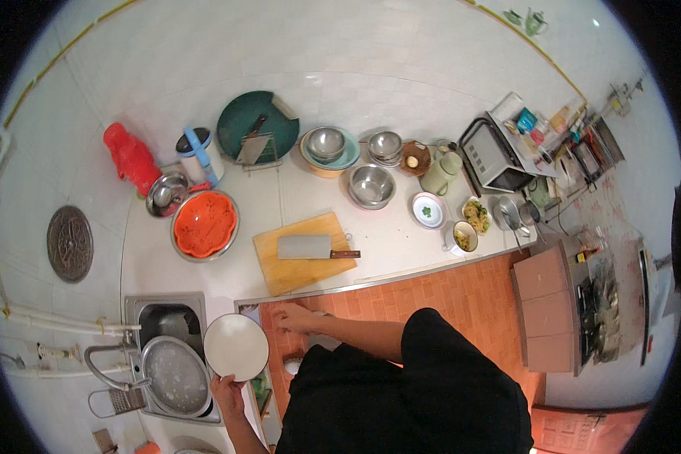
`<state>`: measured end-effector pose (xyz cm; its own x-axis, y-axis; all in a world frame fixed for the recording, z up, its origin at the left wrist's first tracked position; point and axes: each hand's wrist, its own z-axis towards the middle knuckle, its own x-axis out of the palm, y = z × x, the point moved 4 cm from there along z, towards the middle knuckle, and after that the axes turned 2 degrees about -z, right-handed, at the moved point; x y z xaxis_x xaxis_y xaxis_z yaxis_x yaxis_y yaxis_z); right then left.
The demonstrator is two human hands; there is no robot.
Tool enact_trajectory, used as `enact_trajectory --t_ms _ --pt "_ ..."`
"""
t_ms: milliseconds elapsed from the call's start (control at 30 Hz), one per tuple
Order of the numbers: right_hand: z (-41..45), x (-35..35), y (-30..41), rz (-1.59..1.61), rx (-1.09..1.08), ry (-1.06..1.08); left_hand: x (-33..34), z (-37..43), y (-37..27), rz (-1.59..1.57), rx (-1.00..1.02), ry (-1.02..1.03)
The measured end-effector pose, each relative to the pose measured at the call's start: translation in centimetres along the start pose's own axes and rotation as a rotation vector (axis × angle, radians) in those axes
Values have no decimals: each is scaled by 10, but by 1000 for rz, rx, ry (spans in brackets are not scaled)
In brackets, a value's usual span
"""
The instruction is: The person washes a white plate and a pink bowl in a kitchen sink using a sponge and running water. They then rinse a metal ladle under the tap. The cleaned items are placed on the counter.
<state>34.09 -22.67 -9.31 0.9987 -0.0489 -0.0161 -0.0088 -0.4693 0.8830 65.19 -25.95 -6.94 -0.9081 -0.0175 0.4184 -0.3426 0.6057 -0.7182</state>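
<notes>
A round white bowl or plate (236,347) is tilted at the counter edge beside the sink, with my left hand (228,392) gripping its lower rim. My right hand (292,318) hangs over the floor in front of the counter, fingers partly bent and apart, with nothing visible in it. Above it on the counter, a cleaver (305,247) with a wooden handle lies flat on a wooden cutting board (272,275). In the steel sink (197,301), a large metal basin (177,374) stands under the curved faucet (99,363).
An orange scalloped basin (205,224) sits left of the board. Steel bowls (371,186), a green thermos (441,173), a dish of food (476,215) and a mug (461,237) stand farther right. A microwave oven (496,159) stands near the wall; a stove (587,318) is at far right.
</notes>
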Motion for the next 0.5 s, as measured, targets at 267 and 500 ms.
enact_trajectory --t_ms 267,500 --pt "-51 -214 -113 45 128 -466 80 2 34 97 -23 68" --pt "-143 -484 -205 -149 224 -996 244 29 118 197 -129 249"
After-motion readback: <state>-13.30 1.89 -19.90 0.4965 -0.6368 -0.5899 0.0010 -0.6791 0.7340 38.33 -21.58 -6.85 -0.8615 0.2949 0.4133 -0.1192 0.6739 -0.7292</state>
